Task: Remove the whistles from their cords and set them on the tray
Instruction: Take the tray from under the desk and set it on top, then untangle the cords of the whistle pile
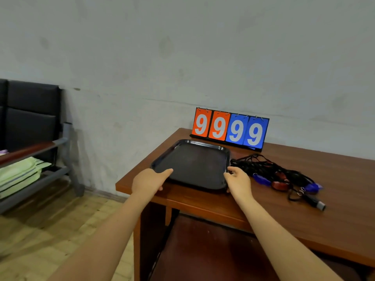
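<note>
**Tray first, whistles next**

Head view: my left hand (pixel 149 179) and right hand (pixel 238 180) hold the empty tray (pixel 194 144) by its near corners, fingers curled on the rim. The whistles (pixel 281 182) lie corded on the surface at three o'clock. I'd release, then reach there.

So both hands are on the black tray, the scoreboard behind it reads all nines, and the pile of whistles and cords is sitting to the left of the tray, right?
Not quite: the head view shows the pile of whistles and cords lying to the right of the black tray, on the table. The rest holds: the left hand and right hand are at the tray's near corners, and the scoreboard reads all nines.
</note>
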Tool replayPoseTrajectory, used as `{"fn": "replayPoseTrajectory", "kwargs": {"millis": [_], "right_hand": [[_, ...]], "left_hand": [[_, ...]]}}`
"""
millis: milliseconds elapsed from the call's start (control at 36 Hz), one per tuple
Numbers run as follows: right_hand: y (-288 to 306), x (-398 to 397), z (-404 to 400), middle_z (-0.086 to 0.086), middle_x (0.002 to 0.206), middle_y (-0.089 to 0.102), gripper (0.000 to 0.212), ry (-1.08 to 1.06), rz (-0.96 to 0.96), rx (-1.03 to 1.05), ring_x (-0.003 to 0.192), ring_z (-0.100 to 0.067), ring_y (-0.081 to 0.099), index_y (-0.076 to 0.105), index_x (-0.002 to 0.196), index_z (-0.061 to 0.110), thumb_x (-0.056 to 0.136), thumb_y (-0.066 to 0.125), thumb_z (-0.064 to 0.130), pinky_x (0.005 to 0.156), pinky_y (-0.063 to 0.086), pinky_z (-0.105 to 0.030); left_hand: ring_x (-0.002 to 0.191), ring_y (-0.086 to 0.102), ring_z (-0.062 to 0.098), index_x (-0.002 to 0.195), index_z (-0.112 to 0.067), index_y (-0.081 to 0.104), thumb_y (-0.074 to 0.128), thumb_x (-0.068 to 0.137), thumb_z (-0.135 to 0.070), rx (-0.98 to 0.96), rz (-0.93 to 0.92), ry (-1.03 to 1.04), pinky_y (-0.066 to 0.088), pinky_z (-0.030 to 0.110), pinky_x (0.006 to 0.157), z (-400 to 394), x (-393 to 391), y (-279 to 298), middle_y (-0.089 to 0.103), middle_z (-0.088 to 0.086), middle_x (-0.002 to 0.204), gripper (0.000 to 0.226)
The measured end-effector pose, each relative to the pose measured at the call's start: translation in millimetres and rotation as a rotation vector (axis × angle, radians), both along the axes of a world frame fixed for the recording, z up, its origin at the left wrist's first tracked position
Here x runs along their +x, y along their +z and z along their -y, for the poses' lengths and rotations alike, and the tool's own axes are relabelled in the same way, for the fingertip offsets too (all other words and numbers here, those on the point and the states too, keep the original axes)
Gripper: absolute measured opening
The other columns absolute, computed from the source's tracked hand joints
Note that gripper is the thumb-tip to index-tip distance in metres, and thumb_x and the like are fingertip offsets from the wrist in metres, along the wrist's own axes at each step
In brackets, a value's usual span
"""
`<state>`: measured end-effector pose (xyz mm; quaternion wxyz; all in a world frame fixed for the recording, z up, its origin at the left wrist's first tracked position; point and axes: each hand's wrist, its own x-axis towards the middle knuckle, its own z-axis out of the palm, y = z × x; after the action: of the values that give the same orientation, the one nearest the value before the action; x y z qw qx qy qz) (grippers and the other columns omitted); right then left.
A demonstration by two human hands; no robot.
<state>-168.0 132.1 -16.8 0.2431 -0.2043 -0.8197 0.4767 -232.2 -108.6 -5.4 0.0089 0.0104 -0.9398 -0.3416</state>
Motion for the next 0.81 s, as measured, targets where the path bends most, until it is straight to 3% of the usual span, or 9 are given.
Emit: {"fn": "replayPoseTrajectory", "kwargs": {"millis": [111,167,222,306,417,472,556,694,806], "right_hand": [[-1.7,13.0,-3.3,0.001,0.077,0.06,0.037,0.005,0.021,0.067,0.062,-0.01,0.055,0.054,0.13,0.009,0.093,0.054,0.012,0.051,0.038,-0.02],[-2.7,19.6,-3.8,-0.001,0.09,0.061,0.039,-0.003,0.044,0.101,0.072,-0.012,0.057,0.053,0.13,0.01,0.091,0.057,0.014,0.057,0.042,-0.022],[-4.8,27.1,-5.6,-0.006,0.113,0.058,0.043,0.005,0.083,0.183,0.092,-0.018,0.059,0.053,0.131,0.012,0.089,0.06,0.02,0.073,0.047,-0.026],[-5.9,37.5,-5.0,-0.006,0.127,0.048,0.047,0.08,0.13,0.323,0.114,-0.02,0.052,0.051,0.133,0.014,0.09,0.061,0.032,0.092,0.042,-0.029],[-5.3,63.8,-19.4,0.001,0.116,0.053,0.037,0.251,0.088,0.264,0.098,-0.008,0.055,0.053,0.13,0.02,0.095,0.056,0.031,0.084,0.043,-0.016],[-5.0,80.3,-36.9,0.007,0.108,0.057,0.024,0.32,0.026,0.232,0.089,0.0,0.055,0.06,0.119,0.025,0.095,0.054,0.023,0.073,0.041,-0.007],[-0.5,102.7,-66.7,0.013,0.105,0.06,0.022,0.362,-0.056,0.255,0.087,0.005,0.055,0.063,0.099,0.034,0.095,0.054,0.015,0.071,0.04,-0.004],[9.1,125.4,-122.5,0.015,0.102,0.059,0.022,0.252,-0.102,0.362,0.087,0.0,0.056,0.063,0.1,0.033,0.095,0.053,0.014,0.074,0.043,-0.013],[11.2,137.8,-157.3,0.013,0.1,0.059,0.021,0.074,-0.105,0.568,0.096,-0.005,0.053,0.066,0.106,0.028,0.093,0.054,0.017,0.089,0.042,-0.028]], "left_hand": [[0.062,0.062,0.015,0.07,-0.016,0.065,0.04,0.078,-0.081,-0.163,-0.048,0.078,0.044,0.025,0.054,-7.1,15.0,-0.5,0.066,-0.001,0.068,0.071],[0.063,0.061,0.016,0.069,-0.016,0.061,0.036,0.076,-0.085,-0.274,-0.065,0.094,0.044,0.026,0.054,-10.8,21.2,0.2,0.064,0.0,0.069,0.074],[0.063,0.059,0.016,0.067,-0.016,0.059,0.032,0.075,-0.087,-0.377,-0.075,0.088,0.045,0.026,0.056,-13.9,26.6,1.0,0.062,0.0,0.069,0.076],[0.063,0.06,0.016,0.062,-0.017,0.054,0.03,0.077,-0.086,-0.456,-0.108,0.096,0.044,0.025,0.054,-12.6,28.9,0.0,0.059,-0.001,0.065,0.075],[0.059,0.059,0.016,0.061,-0.017,0.056,0.042,0.086,-0.071,-0.439,-0.184,0.134,0.044,0.024,0.053,-12.5,33.0,-2.3,0.06,-0.001,0.062,0.061],[0.059,0.06,0.017,0.06,-0.018,0.058,0.048,0.089,-0.06,-0.417,-0.22,0.126,0.051,0.026,0.058,-20.2,36.3,-1.3,0.059,-0.001,0.061,0.052],[0.062,0.06,0.015,0.067,-0.021,0.059,0.052,0.091,-0.048,-0.429,-0.259,0.069,0.054,0.027,0.061,-43.6,46.5,5.5,0.06,-0.003,0.065,0.037],[0.072,0.056,0.007,0.08,-0.029,0.055,0.055,0.089,-0.052,-0.323,-0.32,-0.135,0.053,0.03,0.068,-114.4,67.7,18.2,0.059,-0.01,0.077,0.024],[0.076,0.055,0.005,0.087,-0.031,0.059,0.056,0.088,-0.051,-0.231,-0.367,-0.359,0.053,0.03,0.072,-173.7,84.0,22.3,0.055,-0.011,0.087,0.02]]}}
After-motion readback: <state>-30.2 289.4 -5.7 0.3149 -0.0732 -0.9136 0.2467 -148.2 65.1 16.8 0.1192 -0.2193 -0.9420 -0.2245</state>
